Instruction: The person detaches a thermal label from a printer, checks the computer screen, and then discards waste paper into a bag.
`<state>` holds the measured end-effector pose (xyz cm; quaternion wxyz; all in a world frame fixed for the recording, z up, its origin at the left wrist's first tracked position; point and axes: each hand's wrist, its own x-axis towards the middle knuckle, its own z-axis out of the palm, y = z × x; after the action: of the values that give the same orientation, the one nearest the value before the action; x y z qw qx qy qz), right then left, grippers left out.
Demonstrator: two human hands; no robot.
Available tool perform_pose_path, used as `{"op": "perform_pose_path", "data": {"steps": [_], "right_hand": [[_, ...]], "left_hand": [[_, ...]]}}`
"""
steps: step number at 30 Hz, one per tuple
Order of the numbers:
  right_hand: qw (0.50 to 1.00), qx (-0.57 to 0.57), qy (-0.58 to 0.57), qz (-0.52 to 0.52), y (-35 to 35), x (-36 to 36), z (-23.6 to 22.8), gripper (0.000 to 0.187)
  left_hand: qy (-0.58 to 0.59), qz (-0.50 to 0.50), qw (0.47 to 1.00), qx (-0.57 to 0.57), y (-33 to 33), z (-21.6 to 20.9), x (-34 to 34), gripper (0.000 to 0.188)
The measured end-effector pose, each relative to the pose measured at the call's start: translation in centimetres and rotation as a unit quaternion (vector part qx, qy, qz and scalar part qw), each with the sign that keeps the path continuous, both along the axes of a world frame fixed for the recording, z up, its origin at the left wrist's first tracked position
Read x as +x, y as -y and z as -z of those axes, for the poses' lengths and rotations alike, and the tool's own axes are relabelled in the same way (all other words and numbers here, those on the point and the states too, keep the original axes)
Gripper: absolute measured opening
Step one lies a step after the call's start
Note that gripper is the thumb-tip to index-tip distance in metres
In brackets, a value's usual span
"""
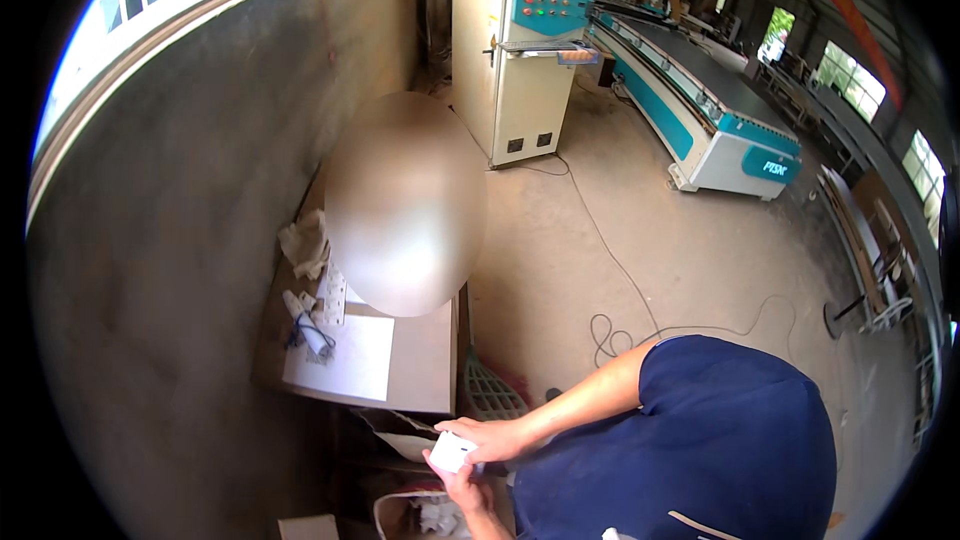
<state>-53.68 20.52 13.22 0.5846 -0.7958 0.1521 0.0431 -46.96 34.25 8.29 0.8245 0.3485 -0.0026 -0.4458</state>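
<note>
A small white box-like object point(455, 451), with a dark mark on its face, is held between both my hands near the bottom middle. My right hand point(498, 437) grips its upper right side, the bare forearm coming from a dark blue sleeve. From below, my left hand point(460, 485) closes round its lower side, thumb and fingers against it. The hands are just off the front edge of a table point(425, 360). A white sheet of paper point(345, 365) lies on that table, beside a rolled whitish object with a dark cord point(308, 325).
Below my hands stands a lined bin point(383, 518) with crumpled white material. A green slotted plastic thing point(492, 395) is beside the table. A dark cable point(630, 285) loops over the floor. A control cabinet point(475, 60) and large machine bed point(700, 90) stand beyond; a wall point(190, 190) borders the left.
</note>
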Motion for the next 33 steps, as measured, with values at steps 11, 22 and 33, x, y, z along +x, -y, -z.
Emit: {"op": "perform_pose_path", "data": {"steps": [11, 22, 33], "right_hand": [[0.986, 0.023, 0.151, 0.073, 6.5, -3.3, -0.6, 0.065], [0.958, -0.035, 0.279, 0.054, 15.5, -12.4, -2.2, 0.033], [0.968, 0.000, 0.197, 0.154, 21.9, -21.5, -3.2, 0.074]], "left_hand": [[0.172, 0.062, 0.983, 0.001, 6.7, -2.9, -2.0, 0.090], [0.152, 0.187, 0.969, 0.048, 15.7, -6.1, -8.8, 0.052], [0.258, 0.133, 0.941, 0.174, 24.5, -6.6, -14.7, 0.059]]}}
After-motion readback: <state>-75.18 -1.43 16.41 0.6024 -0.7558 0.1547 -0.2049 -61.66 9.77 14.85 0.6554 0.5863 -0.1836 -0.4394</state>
